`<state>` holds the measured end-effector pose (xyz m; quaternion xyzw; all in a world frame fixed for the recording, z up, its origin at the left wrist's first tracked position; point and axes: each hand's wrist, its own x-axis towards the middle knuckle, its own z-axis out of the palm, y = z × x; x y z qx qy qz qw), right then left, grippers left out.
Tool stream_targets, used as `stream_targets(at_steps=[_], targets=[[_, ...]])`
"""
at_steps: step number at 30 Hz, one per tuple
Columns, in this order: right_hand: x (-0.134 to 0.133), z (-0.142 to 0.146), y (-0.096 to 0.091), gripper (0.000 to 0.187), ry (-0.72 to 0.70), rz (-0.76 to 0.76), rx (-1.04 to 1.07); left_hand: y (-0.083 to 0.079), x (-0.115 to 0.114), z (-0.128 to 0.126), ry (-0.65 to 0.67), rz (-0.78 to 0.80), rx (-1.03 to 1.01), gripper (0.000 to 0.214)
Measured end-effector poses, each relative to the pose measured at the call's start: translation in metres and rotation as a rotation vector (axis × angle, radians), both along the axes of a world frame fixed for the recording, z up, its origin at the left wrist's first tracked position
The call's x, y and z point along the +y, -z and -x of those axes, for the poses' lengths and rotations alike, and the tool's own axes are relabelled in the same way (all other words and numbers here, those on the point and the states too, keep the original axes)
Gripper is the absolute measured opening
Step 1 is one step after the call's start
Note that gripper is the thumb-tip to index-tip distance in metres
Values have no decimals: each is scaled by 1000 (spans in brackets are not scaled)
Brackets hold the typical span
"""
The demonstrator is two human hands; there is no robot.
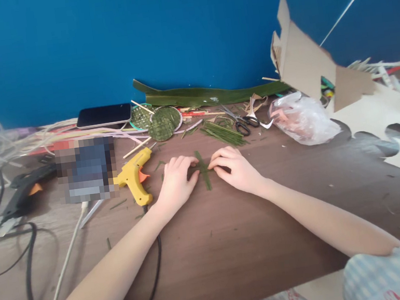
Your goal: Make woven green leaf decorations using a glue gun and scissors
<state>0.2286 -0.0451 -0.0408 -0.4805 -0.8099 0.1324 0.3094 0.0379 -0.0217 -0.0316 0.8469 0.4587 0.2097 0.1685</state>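
Between my hands on the brown table lie several green leaf strips (203,171), crossed over one another. My left hand (178,177) rests at their left side, thumb and fingertips closed on a strip end. From the right, my right hand (235,167) pinches the other end of a strip between thumb and fingers. Just left of my left hand lies a yellow glue gun (134,177) with an orange trigger. A bundle of cut leaf strips (223,133) sits beyond my hands, beside black-handled scissors (242,120).
Round woven leaf pieces (161,124), a long green leaf (208,95) and a phone (104,115) lie near the blue wall. A plastic bag (301,118) and cut cardboard (305,59) stand at right. A black glue gun (26,191) and cables occupy the left.
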Motion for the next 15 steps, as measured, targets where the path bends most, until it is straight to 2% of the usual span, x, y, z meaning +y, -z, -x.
stream_targets(at_steps=[15], targets=[[-1, 2, -2, 10, 26, 22, -48, 0, 0, -1, 8, 7, 7, 15]])
